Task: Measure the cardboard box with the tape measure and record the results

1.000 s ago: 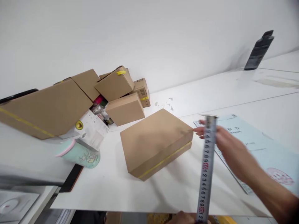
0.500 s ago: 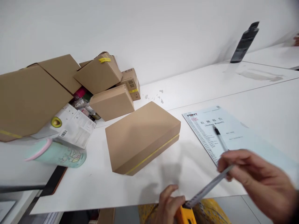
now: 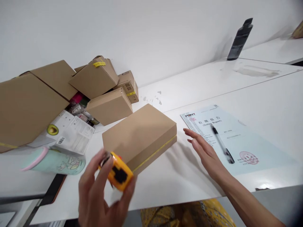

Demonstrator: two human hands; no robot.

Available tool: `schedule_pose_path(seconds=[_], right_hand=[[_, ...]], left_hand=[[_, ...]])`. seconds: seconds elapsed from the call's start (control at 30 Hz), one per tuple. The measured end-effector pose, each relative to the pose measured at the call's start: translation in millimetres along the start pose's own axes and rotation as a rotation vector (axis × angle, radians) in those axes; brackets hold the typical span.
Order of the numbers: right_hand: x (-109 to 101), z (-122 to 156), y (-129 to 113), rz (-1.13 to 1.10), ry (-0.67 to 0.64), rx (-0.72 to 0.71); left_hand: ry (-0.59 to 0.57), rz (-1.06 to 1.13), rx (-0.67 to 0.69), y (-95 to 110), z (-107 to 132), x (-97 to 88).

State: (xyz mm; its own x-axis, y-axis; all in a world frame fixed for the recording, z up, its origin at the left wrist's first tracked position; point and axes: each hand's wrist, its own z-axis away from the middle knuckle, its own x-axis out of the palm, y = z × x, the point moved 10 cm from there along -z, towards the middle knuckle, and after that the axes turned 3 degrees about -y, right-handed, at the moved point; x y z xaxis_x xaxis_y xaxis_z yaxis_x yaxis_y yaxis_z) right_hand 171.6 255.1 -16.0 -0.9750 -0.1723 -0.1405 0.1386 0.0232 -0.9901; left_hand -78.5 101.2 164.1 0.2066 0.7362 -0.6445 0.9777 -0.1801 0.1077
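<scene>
My left hand (image 3: 101, 192) grips an orange and black tape measure (image 3: 120, 173), held over the near left corner of a flat brown cardboard box (image 3: 139, 132). No blade shows pulled out of it. Yellow tape runs along the box's front side. Beyond the box's right end hovers my right hand (image 3: 205, 151), fingers stretched out and holding nothing. To its right a black-capped pen (image 3: 222, 143) lies on a light blue report (image 3: 236, 126).
Several cardboard boxes (image 3: 109, 107) are piled at the left against the wall. Before them lie a white avocado-printed package (image 3: 73, 132) and a mint cup with a pink rim (image 3: 59, 160). A dark bottle (image 3: 240, 39) stands at the back right of the white table (image 3: 165, 189).
The drawn-out blade has gone back into the tape measure, and my right hand has let go of it. My left hand has moved up and left with the tape measure; my right hand moved left.
</scene>
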Motion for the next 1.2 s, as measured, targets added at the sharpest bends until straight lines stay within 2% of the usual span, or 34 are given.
schedule_pose_path(seconds=[0.03,0.13,0.3,0.37,0.47,0.53,0.57,0.63,0.7,0.73,0.77,0.8,0.87,0.9,0.97,1.0,1.07,1.1,1.2], right_hand=[[4,-8,5,-0.02,-0.032,0.055],[17,-19,7,-0.069,-0.112,0.116],[37,-16,-3,-0.099,-0.227,0.042],[41,-6,-7,-0.085,-0.252,-0.01],[42,13,-10,-0.025,-0.273,-0.09],[27,21,-6,0.051,-0.243,-0.092],[11,21,-3,0.106,-0.184,-0.083],[-39,14,2,0.264,0.047,-0.062],[-98,7,3,0.52,0.361,-0.013],[-118,2,6,0.665,0.433,0.046],[-130,-6,11,0.776,0.438,0.095],[-136,-15,16,0.862,0.406,0.124],[-131,-31,25,0.952,0.275,0.119],[-125,-37,28,0.958,0.21,0.092],[-114,-41,32,0.906,0.116,0.054],[-113,-41,34,0.838,0.094,0.057],[-119,-38,33,0.586,0.087,0.068],[-125,-34,32,0.408,0.094,0.069],[-144,-22,24,-0.092,0.126,0.026]], left_hand=[[0.004,-0.057,0.064,-1,-12,3.3],[-0.103,-0.121,0.187,-7,-39,35.6],[-0.344,-0.075,0.111,-27,-53,91.6],[-0.4,-0.048,0.112,-29,-57,103.4],[-0.427,-0.005,0.141,-30,-66,111.4],[-0.445,0.022,0.171,-30,-71,114.5],[-0.452,0.028,0.183,-30,-73,115.1],[-0.393,-0.012,0.21,-24,-75,109.4],[-0.213,-0.066,0.271,-2,-72,93.1],[-0.122,-0.054,0.31,16,-65,85.7],[-0.041,-0.003,0.368,38,-54,80.1],[-0.047,0.103,0.412,61,-41,83.5],[-0.181,0.38,0.551,116,-8,103.7],[-0.273,0.444,0.609,143,9,119.2],[-0.537,0.365,0.751,189,49,162.6],[-0.652,0.303,0.78,202,64,183.3],[-0.823,0.205,0.805,211,83,214.1],[-0.869,0.188,0.803,211,86,222.6],[-0.918,0.211,0.8,202,83,230.1]])
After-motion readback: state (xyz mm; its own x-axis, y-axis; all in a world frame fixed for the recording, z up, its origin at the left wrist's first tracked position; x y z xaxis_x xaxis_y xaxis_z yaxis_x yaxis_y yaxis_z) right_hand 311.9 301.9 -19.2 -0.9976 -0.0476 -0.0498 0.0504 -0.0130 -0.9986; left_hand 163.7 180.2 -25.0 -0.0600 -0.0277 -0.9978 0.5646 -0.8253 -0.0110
